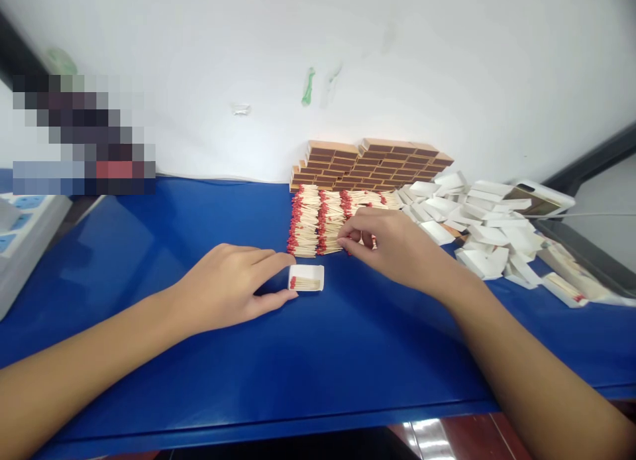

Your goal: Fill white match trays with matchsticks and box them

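My left hand [238,281] grips a small white matchbox tray [313,272] by its left end, between thumb and forefinger. Several red-tipped matches [307,284] lie along the tray's near side, heads to the left. Just behind it, loose matches [305,218] are heaped in side-by-side rows, their red heads mostly facing left. My right hand [382,238] reaches into these rows with thumb and fingers pinched on match ends at the second row; how many sticks it has is hidden. Part of the rows to the right is covered by this hand.
Brown-sided matchboxes [368,165] are stacked like bricks against the white wall. White trays [489,234] lie jumbled at right, near a phone [539,198] and a tray with matches [565,289]. A power strip [30,241] sits at the blue table's [248,380] left edge.
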A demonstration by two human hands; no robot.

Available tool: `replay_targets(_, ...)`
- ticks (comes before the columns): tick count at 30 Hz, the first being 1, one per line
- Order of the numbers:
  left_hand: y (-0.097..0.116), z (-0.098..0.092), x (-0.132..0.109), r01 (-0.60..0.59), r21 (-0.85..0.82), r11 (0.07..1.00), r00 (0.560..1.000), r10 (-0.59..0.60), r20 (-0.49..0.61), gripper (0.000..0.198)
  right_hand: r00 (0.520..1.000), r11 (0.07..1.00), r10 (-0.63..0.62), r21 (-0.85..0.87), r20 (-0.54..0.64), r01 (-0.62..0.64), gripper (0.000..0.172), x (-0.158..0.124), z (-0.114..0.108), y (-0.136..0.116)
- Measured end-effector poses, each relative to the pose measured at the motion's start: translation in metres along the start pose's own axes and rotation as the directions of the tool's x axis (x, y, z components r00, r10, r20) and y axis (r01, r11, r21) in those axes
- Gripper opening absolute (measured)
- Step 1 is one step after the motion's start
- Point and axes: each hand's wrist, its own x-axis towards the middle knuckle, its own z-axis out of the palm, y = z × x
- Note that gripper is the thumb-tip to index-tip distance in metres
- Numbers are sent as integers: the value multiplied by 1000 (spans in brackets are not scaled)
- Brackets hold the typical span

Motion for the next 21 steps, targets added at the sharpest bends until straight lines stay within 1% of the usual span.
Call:
replay_targets(4, 0, -1, 2, 25, -4, 1000, 999, -25, 23, 28, 999, 999, -33, 22, 35, 32, 16, 0, 0, 5)
replay_targets(10, -1, 0, 1, 50, -1, 999, 998, -50, 44, 30, 994, 995, -66, 83, 88, 59, 15, -1, 5, 5)
replay_targets(14, -2, 1, -1, 46, 13, 999, 997, -46, 60, 32, 991, 996, -38, 85, 130, 27, 16, 0, 7, 2)
replay_targets(18, -2, 2, -1, 31, 3, 1000, 999, -31, 42, 30, 987, 997, 3, 74, 163, -15, 13, 1, 9, 0)
replay_targets(21, -1, 2, -1, 32, -2, 999, 998, -32, 56, 29, 983, 996, 27, 78, 181, -42, 12, 1, 9, -1)
